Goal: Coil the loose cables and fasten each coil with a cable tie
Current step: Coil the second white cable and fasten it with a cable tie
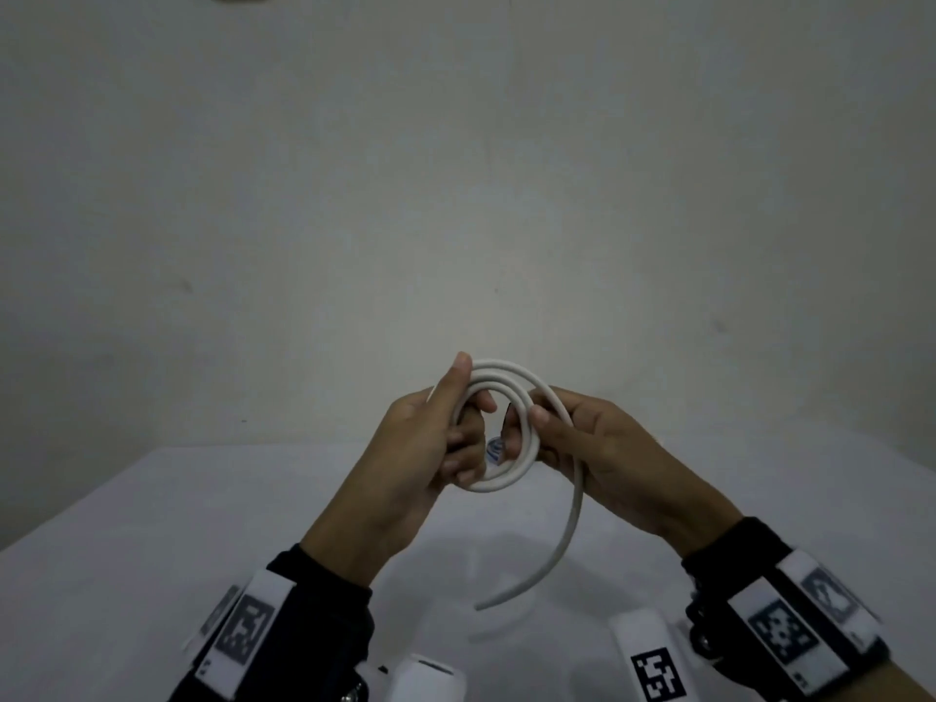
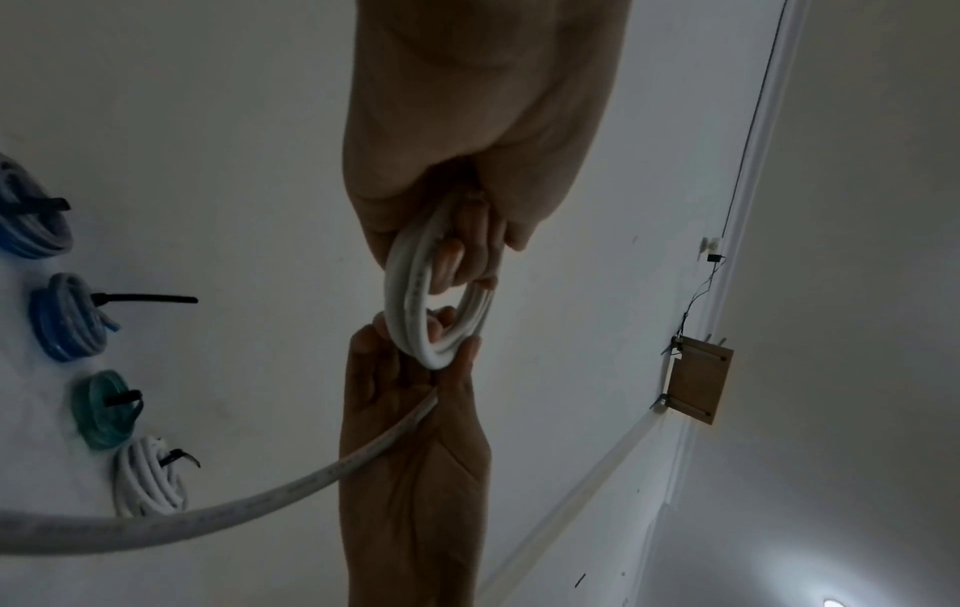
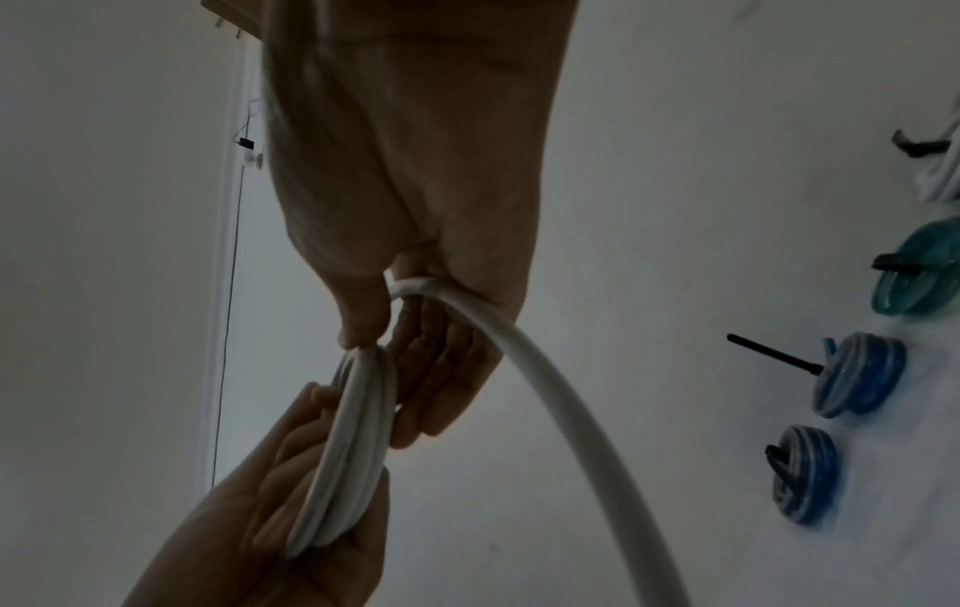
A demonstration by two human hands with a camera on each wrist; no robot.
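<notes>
Both hands hold a white cable coil (image 1: 499, 473) up above the white table (image 1: 152, 549). My left hand (image 1: 430, 438) grips the coil's left side, thumb on top and fingers through the loop. Opposite it, my right hand (image 1: 577, 438) pinches the right side. The loose tail (image 1: 570, 539) runs out of that hand and curves down towards me. In the left wrist view the coil (image 2: 410, 295) sits edge-on between the left hand (image 2: 467, 123) and the right hand (image 2: 410, 431). From the right wrist view I see the coil (image 3: 353, 451) and the tail (image 3: 571, 410).
Several tied coils with black cable ties lie on the table: a blue-grey coil (image 2: 31, 217), a blue coil (image 2: 67, 324), a green coil (image 2: 104, 410) and a white coil (image 2: 150, 476). A pale wall stands behind the table's far edge.
</notes>
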